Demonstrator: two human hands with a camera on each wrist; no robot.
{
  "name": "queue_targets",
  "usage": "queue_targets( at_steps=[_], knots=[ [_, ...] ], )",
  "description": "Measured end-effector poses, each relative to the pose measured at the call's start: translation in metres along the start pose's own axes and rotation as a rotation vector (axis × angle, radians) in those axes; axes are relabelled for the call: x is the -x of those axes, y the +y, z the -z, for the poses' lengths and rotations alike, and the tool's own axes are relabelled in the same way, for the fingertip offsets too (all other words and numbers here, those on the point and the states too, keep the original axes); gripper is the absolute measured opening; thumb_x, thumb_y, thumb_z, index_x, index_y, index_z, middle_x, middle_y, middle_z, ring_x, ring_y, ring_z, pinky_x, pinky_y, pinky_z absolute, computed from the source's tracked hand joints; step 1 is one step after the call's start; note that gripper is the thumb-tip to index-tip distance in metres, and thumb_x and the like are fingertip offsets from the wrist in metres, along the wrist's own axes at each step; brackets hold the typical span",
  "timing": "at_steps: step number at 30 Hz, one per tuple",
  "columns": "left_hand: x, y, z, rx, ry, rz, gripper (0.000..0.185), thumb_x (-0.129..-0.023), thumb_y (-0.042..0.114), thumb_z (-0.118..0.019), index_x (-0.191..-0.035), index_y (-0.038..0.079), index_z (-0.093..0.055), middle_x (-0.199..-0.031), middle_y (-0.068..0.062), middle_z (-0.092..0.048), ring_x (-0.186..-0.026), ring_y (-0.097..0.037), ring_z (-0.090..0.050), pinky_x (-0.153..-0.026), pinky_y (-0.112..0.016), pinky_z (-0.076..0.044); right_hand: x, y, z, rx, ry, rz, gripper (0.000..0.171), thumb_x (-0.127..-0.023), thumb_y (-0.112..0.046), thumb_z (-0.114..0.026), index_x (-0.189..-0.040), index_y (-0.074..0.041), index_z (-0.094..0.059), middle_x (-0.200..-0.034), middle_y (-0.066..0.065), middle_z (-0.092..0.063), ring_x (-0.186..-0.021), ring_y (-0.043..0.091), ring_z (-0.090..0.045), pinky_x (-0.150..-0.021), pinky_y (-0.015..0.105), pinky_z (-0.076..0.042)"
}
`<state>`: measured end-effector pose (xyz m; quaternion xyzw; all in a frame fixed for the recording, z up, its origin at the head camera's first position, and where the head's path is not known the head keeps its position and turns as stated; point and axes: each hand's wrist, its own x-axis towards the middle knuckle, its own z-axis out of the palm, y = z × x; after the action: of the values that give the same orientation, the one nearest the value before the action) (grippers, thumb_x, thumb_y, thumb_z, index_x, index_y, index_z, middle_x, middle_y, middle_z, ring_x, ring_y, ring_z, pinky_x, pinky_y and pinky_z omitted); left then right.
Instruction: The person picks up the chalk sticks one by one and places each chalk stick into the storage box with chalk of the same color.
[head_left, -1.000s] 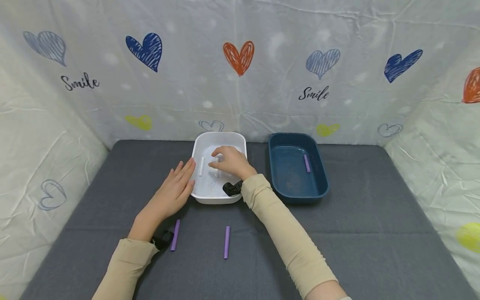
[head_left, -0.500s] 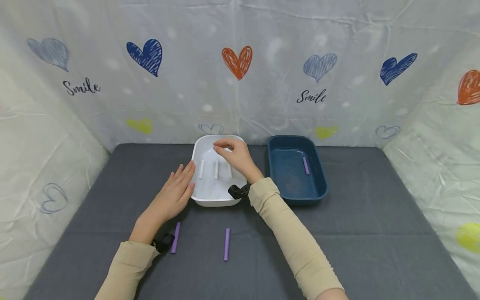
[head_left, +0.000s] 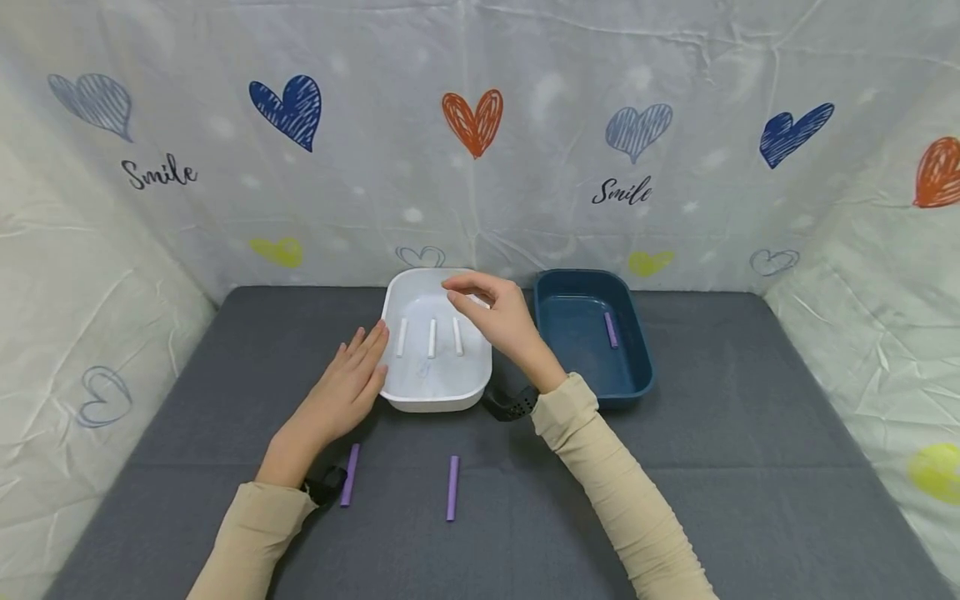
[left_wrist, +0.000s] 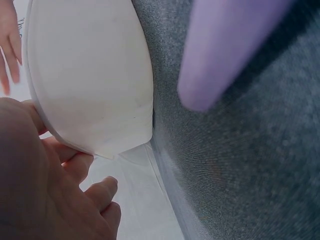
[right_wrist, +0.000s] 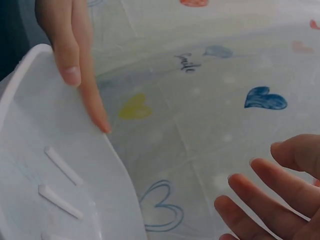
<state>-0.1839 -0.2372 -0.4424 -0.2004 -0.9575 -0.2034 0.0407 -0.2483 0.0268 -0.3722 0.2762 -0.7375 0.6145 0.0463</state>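
Left tub (head_left: 480,379): three sticks (head_left: 431,337) in it, side by side.
Right tub (head_left: 637,367): just beside it — one stick (head_left: 611,329) inside.
Table (head_left: 750,467): two sticks (head_left: 452,487) before the left tub.

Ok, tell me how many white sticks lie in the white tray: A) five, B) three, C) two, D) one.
B: three white sticks lie side by side on the floor of the white tray, with the left hand resting against its side and the right hand raised above it, holding nothing.
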Motion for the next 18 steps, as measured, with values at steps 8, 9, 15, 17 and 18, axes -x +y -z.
queue_targets(
  at_steps=[8, 9, 15, 17, 18],
  knots=[
    [0.001, 0.000, 0.001, 0.007, -0.007, 0.002, 0.058, -0.110, 0.031, -0.030, -0.159, 0.004, -0.014, -0.166, -0.010, -0.010, -0.150, -0.038, -0.006, -0.117, -0.062, -0.011, 0.022, -0.012, 0.018, 0.023, 0.029, 0.062, 0.024, -0.097, -0.009, -0.065, -0.119, -0.001, -0.070, -0.123, 0.013, -0.067, -0.122, 0.024, -0.058, -0.108, 0.040, -0.041],
    [0.001, 0.000, 0.002, 0.009, -0.006, 0.002, 0.058, -0.110, 0.030, -0.030, -0.159, 0.005, -0.014, -0.166, -0.010, -0.010, -0.150, -0.038, -0.006, -0.117, -0.062, -0.010, 0.025, -0.013, 0.020, 0.036, 0.035, 0.075, 0.024, -0.097, -0.009, -0.065, -0.118, -0.002, -0.071, -0.122, 0.012, -0.068, -0.122, 0.022, -0.058, -0.108, 0.038, -0.042],
    [0.001, 0.002, 0.002, 0.015, -0.002, -0.001, 0.057, -0.110, 0.029, -0.031, -0.158, 0.003, -0.017, -0.165, -0.011, -0.012, -0.149, -0.042, -0.009, -0.116, -0.063, -0.010, 0.043, -0.012, 0.034, 0.184, 0.077, 0.202, 0.019, -0.095, -0.012, -0.068, -0.113, -0.008, -0.074, -0.119, 0.004, -0.069, -0.116, 0.014, -0.061, -0.104, 0.033, -0.044],
    [0.001, 0.002, 0.003, 0.016, -0.002, -0.001, 0.057, -0.109, 0.028, -0.032, -0.158, 0.002, -0.018, -0.165, -0.011, -0.012, -0.149, -0.042, -0.010, -0.117, -0.063, -0.010, 0.049, -0.010, 0.040, 0.221, 0.088, 0.236, 0.019, -0.095, -0.013, -0.068, -0.113, -0.010, -0.074, -0.120, 0.003, -0.069, -0.116, 0.015, -0.061, -0.103, 0.034, -0.045],
    [0.001, 0.002, 0.002, 0.015, -0.002, -0.002, 0.057, -0.109, 0.028, -0.032, -0.158, 0.002, -0.018, -0.165, -0.011, -0.012, -0.149, -0.042, -0.010, -0.116, -0.063, -0.011, 0.052, -0.010, 0.043, 0.228, 0.091, 0.245, 0.019, -0.095, -0.013, -0.068, -0.113, -0.010, -0.073, -0.121, 0.003, -0.068, -0.116, 0.015, -0.061, -0.103, 0.035, -0.045]
  ],
)
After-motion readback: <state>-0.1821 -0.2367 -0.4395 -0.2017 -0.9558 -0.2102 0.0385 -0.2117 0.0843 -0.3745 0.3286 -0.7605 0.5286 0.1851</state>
